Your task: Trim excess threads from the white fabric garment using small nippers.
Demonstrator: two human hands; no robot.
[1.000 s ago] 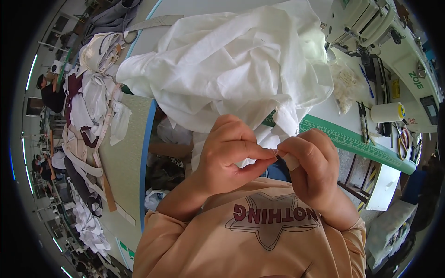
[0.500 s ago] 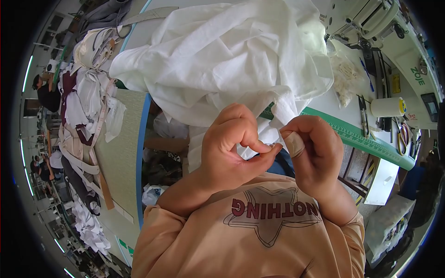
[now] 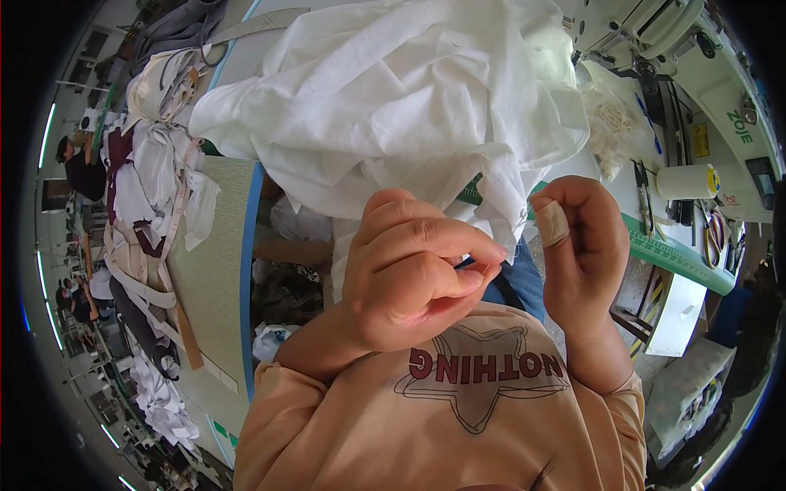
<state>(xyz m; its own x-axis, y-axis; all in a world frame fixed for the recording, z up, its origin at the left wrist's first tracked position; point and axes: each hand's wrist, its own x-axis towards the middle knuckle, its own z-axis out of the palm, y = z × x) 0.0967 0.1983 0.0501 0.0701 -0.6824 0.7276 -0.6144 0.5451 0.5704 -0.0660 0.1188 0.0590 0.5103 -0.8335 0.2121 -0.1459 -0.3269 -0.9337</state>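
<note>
Pinching something small and dark between thumb and fingertips, the left hand [image 3: 409, 274] is curled shut close to the chest; what it grips is too small to tell, perhaps a needle or thread end. The right hand [image 3: 583, 245], a plaster on one finger, closes on the hanging corner of the white fabric [image 3: 409, 106], drawing it down toward the other hand so the edge sits within reach. Most of the cloth is heaped on the worktop [image 3: 221, 270] ahead, keeping its weight off the hands. A sewing machine [image 3: 647, 33] stands to the right, a green ruler [image 3: 671, 258] along the edge.
</note>
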